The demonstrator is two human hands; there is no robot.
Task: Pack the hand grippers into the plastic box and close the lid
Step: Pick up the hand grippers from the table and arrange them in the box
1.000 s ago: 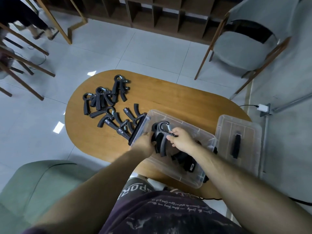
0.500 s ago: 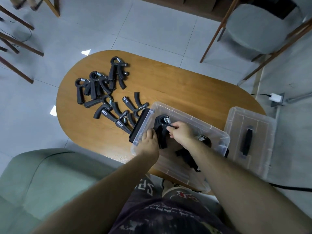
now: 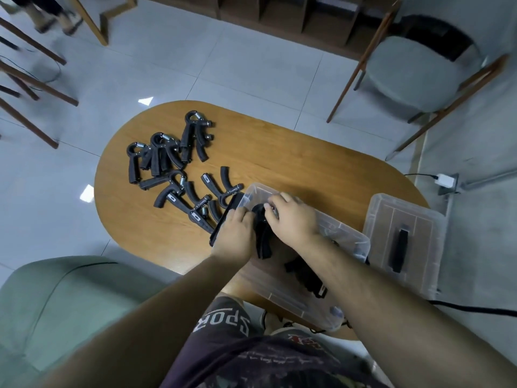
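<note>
Plastic box (image 3: 279,292) at tabletop's (image 3: 279,158) near edge: right hand (image 3: 293,219), fingers (image 3: 275,203) curled, pinches hand gripper (image 3: 263,242) inside; left hand (image 3: 235,233) alongside, grasp indiscernible. Lid (image 3: 419,219) lies rightward; loose grippers (image 3: 187,141) lie farther left.

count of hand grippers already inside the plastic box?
2. One hand gripper at the plastic box's left end, top pinched by the right hand; a second hand gripper lying on the box floor beside the right forearm. The forearm may hide more.
</note>
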